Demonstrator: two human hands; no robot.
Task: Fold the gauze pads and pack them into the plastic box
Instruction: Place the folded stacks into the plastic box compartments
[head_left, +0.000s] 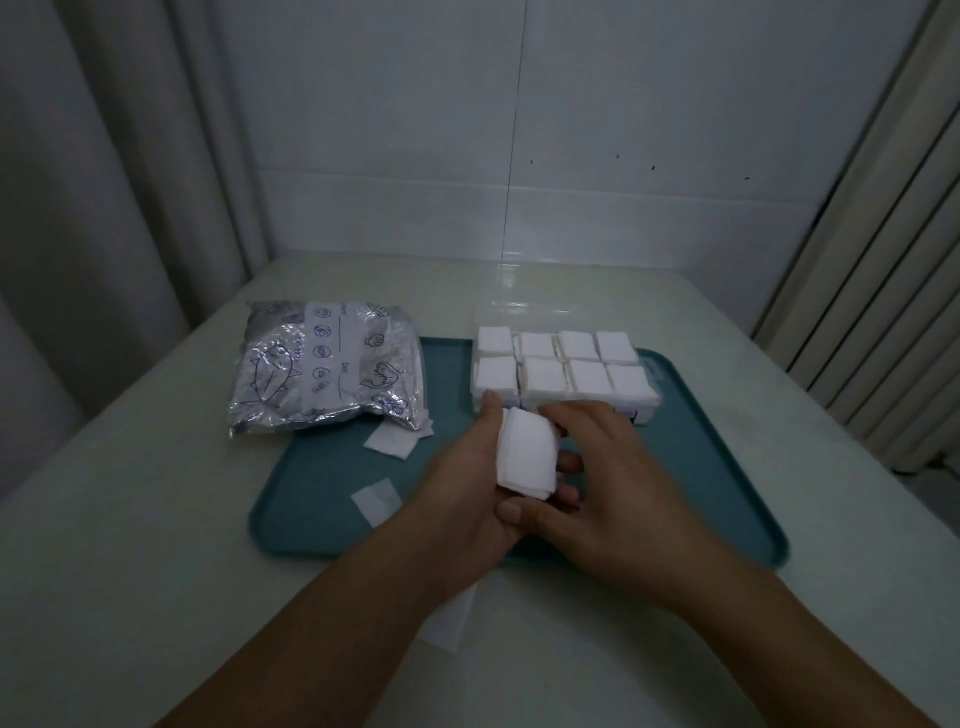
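Gauze pad (524, 451), folded into a thick white wad, sits above the teal tray (332, 499), held between both hands just in front of the plastic box (563, 374). Left hand (467, 488) cradles the wad from the left: its fingers curl along the wad's left edge, one fingertip reaching past the top corner toward the box, while the thumb (511, 512) lies below the wad's lower edge. Right hand (608, 478) closes on the wad from the right, its fingers bent over the top and right side; two fingertips show at the right edge. Plastic box, clear and open, stands on the tray's far right part, holding eight folded white squares in two rows. Loose pads (397, 441) (376, 500) lie flat on the tray's left half. Crinkled printed bag (327, 364) rests across the tray's far left corner and the white table (130, 519).
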